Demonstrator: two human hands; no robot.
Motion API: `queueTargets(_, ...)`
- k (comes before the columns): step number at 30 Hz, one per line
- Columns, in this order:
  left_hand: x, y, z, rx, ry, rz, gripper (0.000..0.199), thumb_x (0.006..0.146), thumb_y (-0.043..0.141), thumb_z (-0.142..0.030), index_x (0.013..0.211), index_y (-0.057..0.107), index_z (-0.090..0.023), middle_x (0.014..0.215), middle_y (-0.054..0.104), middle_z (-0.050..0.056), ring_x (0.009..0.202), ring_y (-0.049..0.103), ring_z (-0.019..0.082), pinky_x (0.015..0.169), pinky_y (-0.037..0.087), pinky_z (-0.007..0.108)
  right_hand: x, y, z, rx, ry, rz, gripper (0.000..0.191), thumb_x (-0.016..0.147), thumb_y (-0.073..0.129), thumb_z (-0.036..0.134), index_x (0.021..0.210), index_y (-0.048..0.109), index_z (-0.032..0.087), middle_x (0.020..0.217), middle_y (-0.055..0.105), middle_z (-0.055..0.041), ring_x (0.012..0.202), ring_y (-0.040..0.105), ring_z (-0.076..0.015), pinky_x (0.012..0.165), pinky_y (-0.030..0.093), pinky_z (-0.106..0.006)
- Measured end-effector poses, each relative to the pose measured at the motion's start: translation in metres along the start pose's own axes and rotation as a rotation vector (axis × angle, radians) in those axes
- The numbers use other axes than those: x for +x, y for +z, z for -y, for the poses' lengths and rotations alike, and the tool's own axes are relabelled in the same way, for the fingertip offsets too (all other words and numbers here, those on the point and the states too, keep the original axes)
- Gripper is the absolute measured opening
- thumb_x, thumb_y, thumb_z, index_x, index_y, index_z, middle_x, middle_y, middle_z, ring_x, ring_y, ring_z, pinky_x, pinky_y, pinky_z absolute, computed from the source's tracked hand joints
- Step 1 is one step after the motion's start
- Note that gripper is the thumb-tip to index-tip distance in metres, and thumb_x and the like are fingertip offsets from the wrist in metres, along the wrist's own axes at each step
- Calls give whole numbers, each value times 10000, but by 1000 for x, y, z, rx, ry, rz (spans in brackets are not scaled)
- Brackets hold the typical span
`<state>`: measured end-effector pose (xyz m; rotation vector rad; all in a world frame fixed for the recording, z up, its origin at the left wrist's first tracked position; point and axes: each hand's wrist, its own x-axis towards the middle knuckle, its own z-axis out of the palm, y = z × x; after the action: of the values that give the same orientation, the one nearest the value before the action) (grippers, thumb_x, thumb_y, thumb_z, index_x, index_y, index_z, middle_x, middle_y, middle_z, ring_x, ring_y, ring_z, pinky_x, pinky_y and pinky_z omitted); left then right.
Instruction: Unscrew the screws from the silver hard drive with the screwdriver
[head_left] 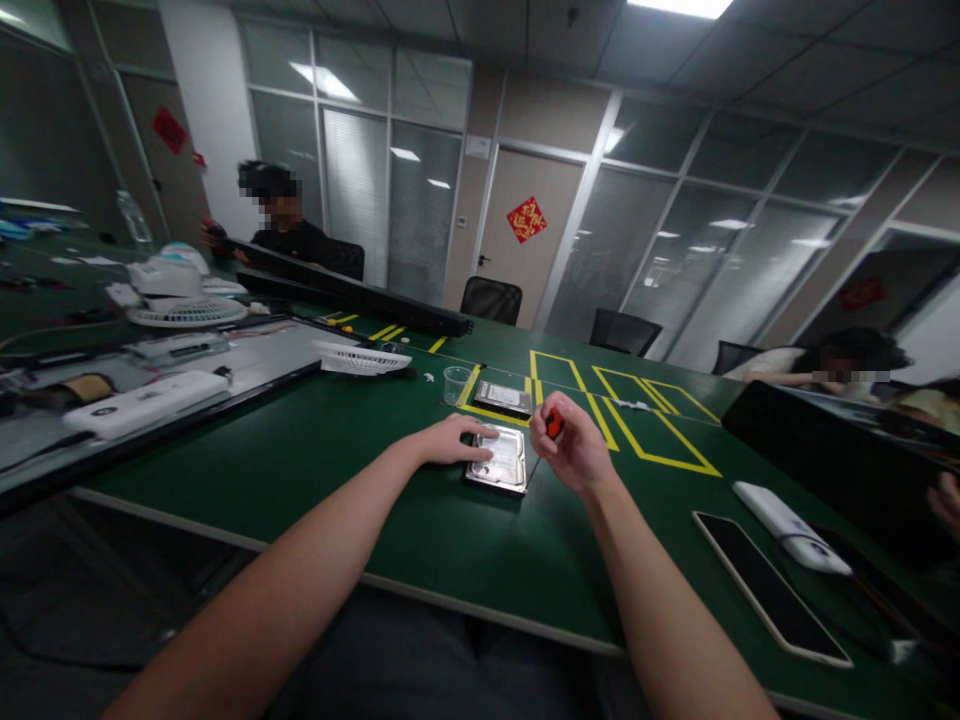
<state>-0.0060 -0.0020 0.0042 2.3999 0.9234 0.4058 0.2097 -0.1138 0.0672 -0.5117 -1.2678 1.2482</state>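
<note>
A silver hard drive [506, 460] lies on the green table in front of me. My left hand [450, 440] rests on its left side, with thumb and fingers stretched apart over the top face. My right hand [574, 445] is closed around the red and black handle of a screwdriver [555, 423], just right of the drive. Its thin shaft slants down toward the drive's right edge; I cannot tell whether the tip touches. Behind this drive sits a second hard drive [502, 397], inside a yellow taped outline.
A clear plastic cup [454, 384] stands behind my left hand. White fan parts [364, 358] and a large panel [277, 352] lie left. A phone [772, 585] and white power strip [791, 525] lie right. Two people sit across the table, behind long dark panels.
</note>
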Motion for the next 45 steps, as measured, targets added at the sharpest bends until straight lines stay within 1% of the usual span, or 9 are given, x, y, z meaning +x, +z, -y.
queueTargets(3,-1,-1,-2,-2,0,4,707,821,652,-706,1426,577,-347,1564,442,92,1448,380,349,1198,271,473,0,-1,-1,22,21,3,182,911,549,359,807,568,211,643,570,11,434,324,-72,451,271,-213)
queueTargets(9,-1,-1,-2,1,9,0,683,831,652,-689,1426,575,-362,1553,458,83,1442,388,347,1197,271,474,1,-6,0,49,21,16,292,929,469,394,801,636,192,586,526,-3,430,329,-84,455,260,-227)
queueTargets(13,0,0,0,0,10,-5,675,830,661,-681,1422,577,-368,1555,451,92,1441,387,348,1192,275,480,0,-4,0,30,25,14,287,922,479,366,775,648,186,590,527,-3,430,334,-87,454,264,-234)
queueTargets(19,3,3,6,-6,23,-16,675,826,667,-684,1418,582,-369,1540,466,95,1428,404,348,1187,284,476,-1,0,0,27,6,26,265,917,511,330,730,624,181,598,524,-2,470,401,-103,463,298,-242)
queueTargets(25,5,5,9,7,57,-32,635,845,674,-644,1409,593,-365,1526,488,91,1422,414,343,1187,284,471,1,-1,-2,19,-8,35,266,932,499,311,751,636,172,613,549,-5,468,429,-102,462,311,-241)
queueTargets(31,3,4,6,-2,39,-30,634,842,679,-638,1409,592,-368,1532,482,88,1425,413,344,1188,284,475,0,-1,-3,-12,-27,28,243,949,489,309,855,668,174,610,560,2,461,430,-101,464,325,-240)
queueTargets(35,1,2,3,-13,23,-26,661,832,684,-647,1412,595,-342,1548,467,97,1436,398,359,1189,282,481,0,-2,-2,-13,-24,13,204,942,517,308,883,664,180,638,578,4,462,426,-92,464,319,-232)
queueTargets(40,0,1,2,-19,8,-20,690,825,681,-663,1421,588,-327,1555,458,97,1440,394,354,1192,284,472,0,-1,-1,20,-8,19,223,940,501,302,816,639,178,630,576,4,437,382,-79,450,283,-225)
queueTargets(45,1,1,3,-15,22,-14,682,832,676,-662,1426,579,-341,1552,456,103,1445,390,344,1195,277,474,1,-1,-1,43,8,21,229,933,493,302,781,617,183,635,583,-2,432,377,-78,454,265,-226)
